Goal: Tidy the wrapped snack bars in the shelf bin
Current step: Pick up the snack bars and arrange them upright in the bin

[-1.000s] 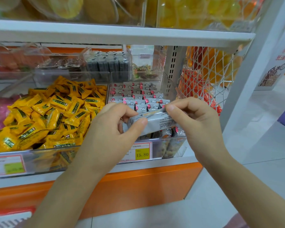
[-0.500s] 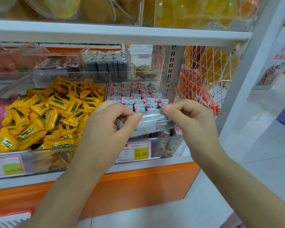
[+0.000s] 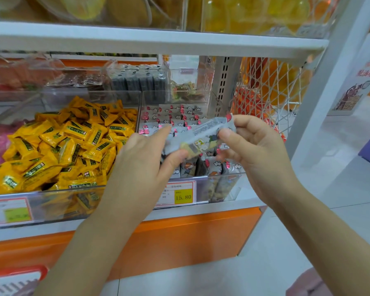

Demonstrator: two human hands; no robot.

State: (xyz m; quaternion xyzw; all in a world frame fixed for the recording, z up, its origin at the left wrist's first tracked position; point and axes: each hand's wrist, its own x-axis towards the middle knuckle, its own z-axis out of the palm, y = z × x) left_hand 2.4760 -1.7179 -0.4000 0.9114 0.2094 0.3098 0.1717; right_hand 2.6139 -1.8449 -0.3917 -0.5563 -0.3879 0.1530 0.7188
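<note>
And here's the grey wrapped snack bar (image 3: 201,134), up in the air over the front of the clear shelf bin (image 3: 235,189). It's stretched between both hands and tilted, right end riding higher. The left hand (image 3: 141,165) pinches the left end, thumb underneath and fingers over the top. The right hand (image 3: 259,150) pinches the right end between thumb and curled fingers.

Below and behind, the bin is packed with more grey bars (image 3: 175,116). The ones at the back lie in rows; the ones at the front stand on end against the clear wall. A price label (image 3: 183,194) reading 15.80 sits on the bin's front.

Just to the left, a neighbouring bin holds a heap of yellow wrapped sweets (image 3: 73,142). There's a white shelf board (image 3: 158,41) overhead and an orange panel (image 3: 190,238) beneath. Off to the right hangs a white net (image 3: 271,90) of orange goods.
</note>
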